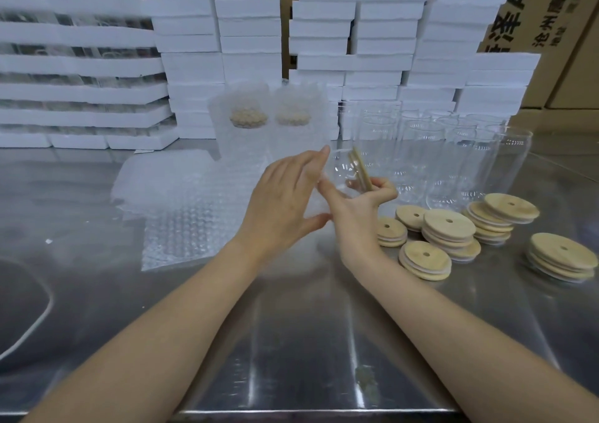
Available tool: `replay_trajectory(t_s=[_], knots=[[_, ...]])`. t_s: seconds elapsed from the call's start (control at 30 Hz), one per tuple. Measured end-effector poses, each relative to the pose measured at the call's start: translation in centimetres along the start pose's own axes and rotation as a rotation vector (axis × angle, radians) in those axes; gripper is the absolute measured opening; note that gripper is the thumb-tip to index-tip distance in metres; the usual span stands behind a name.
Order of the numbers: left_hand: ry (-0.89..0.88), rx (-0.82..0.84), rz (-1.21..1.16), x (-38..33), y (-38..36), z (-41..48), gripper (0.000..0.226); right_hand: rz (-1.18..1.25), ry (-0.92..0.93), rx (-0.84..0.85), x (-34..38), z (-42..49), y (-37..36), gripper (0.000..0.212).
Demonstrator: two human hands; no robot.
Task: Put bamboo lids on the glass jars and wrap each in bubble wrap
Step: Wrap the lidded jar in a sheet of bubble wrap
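Note:
A clear glass jar point(343, 173) lies tipped sideways above the table, with a bamboo lid point(361, 171) on its mouth, facing right. My right hand point(359, 208) grips the lidded end. My left hand point(285, 198) curls round the jar's other end with its fingers spread. Sheets of bubble wrap point(181, 208) lie flat on the steel table point(291, 341) to the left of the hands. Two wrapped jars point(249, 121) stand upright behind them. Several bare jars point(453, 150) stand at the right, with loose bamboo lids point(449, 228) in front.
Stacks of white foam boxes point(246, 33) line the back of the table, with cardboard cartons point(557, 33) behind them. More foam trays point(74, 75) are piled at the far left. A white cord point(35, 319) loops at the left edge.

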State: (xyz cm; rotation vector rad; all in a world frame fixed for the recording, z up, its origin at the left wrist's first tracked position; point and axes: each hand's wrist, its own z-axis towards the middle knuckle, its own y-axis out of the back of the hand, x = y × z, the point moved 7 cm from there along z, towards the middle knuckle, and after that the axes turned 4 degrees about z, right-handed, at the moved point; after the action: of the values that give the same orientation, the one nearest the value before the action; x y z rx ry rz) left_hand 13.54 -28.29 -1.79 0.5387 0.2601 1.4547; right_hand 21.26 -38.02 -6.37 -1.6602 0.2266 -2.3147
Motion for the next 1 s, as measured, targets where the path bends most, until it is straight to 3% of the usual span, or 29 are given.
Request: replay_trajectory(t_s=[0.1, 0.3, 0.4, 0.5, 0.53, 0.6, 0.67, 0.7, 0.73, 0.83, 1.0], knots=[[0.066, 0.006, -0.103, -0.4, -0.1, 0.2, 0.089, -0.01, -0.008, -0.006, 0.3, 0.4, -0.1, 0.066], [0.709, 0.246, -0.377, 4.9, -3.1, -2.9, 0.071, 0.111, 0.129, -0.365, 3.2, 3.1, 5.1, 0.075], [0.671, 0.643, 0.052, 7.0, -4.9, -5.1, 0.06, 0.217, 0.071, -0.503, 3.1, 3.8, 7.0, 0.078], [0.641, 0.826, 0.357, 8.7, -4.8, -6.3, 0.046, 0.25, 0.037, -0.537, 3.2, 4.0, 7.5, 0.075], [0.643, 0.802, 0.404, 9.0, -4.4, -6.1, 0.041, 0.241, 0.04, -0.522, 3.2, 4.1, 7.4, 0.074], [0.639, 0.515, 0.296, 8.5, -2.8, -4.4, 0.039, 0.206, 0.055, -0.461, 3.5, 4.2, 6.9, 0.072], [0.62, 0.095, -0.076, 7.0, 0.0, -2.2, 0.046, 0.173, 0.112, -0.345, 3.8, 4.0, 5.9, 0.068], [0.574, 0.014, -0.24, 6.0, 0.7, -1.1, 0.054, 0.156, 0.147, -0.278, 4.0, 3.9, 5.2, 0.066], [0.497, 0.019, -0.311, 4.7, 1.1, -0.2, 0.066, 0.139, 0.173, -0.213, 4.2, 3.6, 4.6, 0.066], [0.258, 0.12, -0.124, 1.1, 0.9, 1.0, 0.096, 0.138, 0.216, -0.046, 4.5, 2.6, 2.7, 0.065], [0.193, 0.063, 0.032, 0.0, 1.5, 1.1, 0.098, 0.147, 0.174, 0.172, 3.3, 1.1, 0.5, 0.048]])
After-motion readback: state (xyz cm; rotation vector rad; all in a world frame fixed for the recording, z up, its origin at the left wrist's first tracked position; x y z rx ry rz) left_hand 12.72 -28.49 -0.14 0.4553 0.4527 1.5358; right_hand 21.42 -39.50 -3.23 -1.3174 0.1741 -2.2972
